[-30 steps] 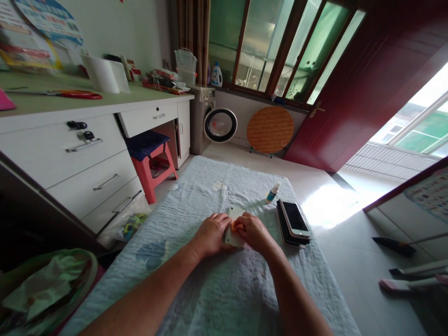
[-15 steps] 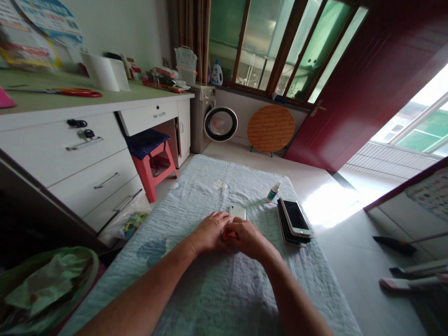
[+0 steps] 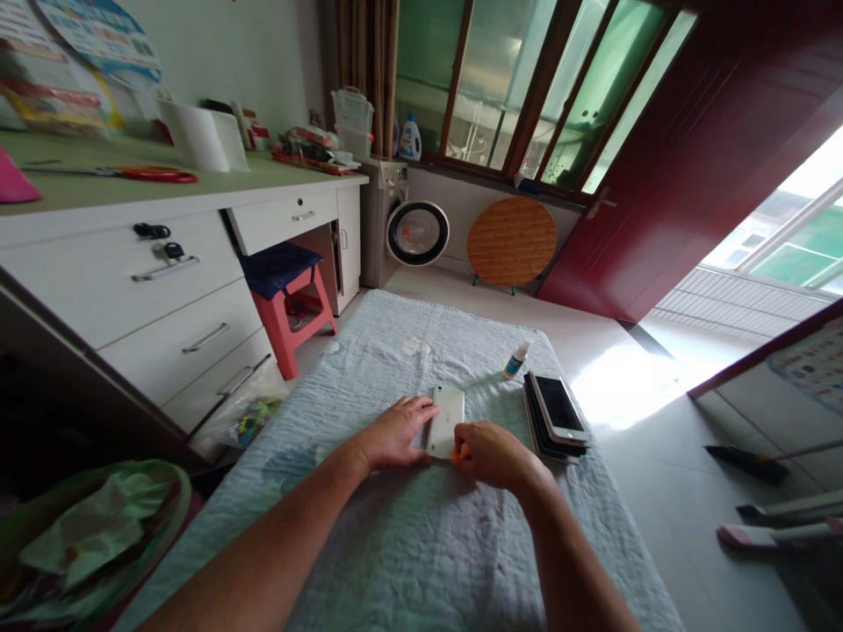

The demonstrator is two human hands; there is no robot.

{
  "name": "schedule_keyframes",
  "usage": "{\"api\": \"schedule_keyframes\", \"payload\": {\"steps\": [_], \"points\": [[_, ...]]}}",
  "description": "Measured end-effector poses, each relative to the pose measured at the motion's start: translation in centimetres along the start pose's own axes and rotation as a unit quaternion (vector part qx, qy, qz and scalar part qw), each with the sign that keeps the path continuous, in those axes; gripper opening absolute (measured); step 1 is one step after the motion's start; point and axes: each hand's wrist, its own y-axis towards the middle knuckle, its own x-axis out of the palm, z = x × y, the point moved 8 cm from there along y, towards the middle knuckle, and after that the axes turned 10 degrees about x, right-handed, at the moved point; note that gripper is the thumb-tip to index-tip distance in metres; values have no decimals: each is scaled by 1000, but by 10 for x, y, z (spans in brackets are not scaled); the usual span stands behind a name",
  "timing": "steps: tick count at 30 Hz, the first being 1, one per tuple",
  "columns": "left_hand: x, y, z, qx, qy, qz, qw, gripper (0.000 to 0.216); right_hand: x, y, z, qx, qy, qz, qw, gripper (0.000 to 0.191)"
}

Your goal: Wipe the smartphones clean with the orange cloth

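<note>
A white phone (image 3: pixel 448 420) lies back side up on the quilted cloth, its camera at the top left corner. My left hand (image 3: pixel 399 434) steadies it from the left, with fingertips on its upper left edge and the thumb by its lower end. At the phone's lower right side, my right hand (image 3: pixel 484 452) is closed around a small orange piece (image 3: pixel 459 453), mostly hidden by the fingers; I cannot make out what it is. To the right sits a stack of dark devices or cases with a white phone (image 3: pixel 558 408) on top. Beyond it stands a small spray bottle (image 3: pixel 517 359).
The pale blue quilted cloth (image 3: pixel 395 544) covers the surface under my hands. On the left are a white desk (image 3: pixel 177 281), a red stool (image 3: pixel 283 338) and a green-rimmed bin (image 3: pixel 181 500). A washing machine (image 3: pixel 382 237) with its door open stands ahead.
My right hand has moved right and slightly down, from over the phone's middle to its lower right side. More of the phone's back now shows.
</note>
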Motion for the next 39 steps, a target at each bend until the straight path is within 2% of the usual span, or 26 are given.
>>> {"api": "schedule_keyframes", "payload": {"steps": [7,13,17,27,36,39], "points": [[3,-1,1,10,-5,-14,1000,89,5,3,-24,-10,-8,44,999,18],[2,-1,4,17,-12,-12,1000,84,5,4,-42,-20,27,68,997,26],[4,-1,2,11,-8,-31,999,87,4,1,-42,-16,17,33,999,24],[4,-3,0,4,-16,-29,999,92,4,-2,-13,26,-41,-3,999,18],[4,-1,1,8,-3,-33,999,88,3,1,-39,-1,-3,53,999,24],[4,-1,2,10,-3,-29,1000,87,3,1,-40,-6,9,47,999,22]]}}
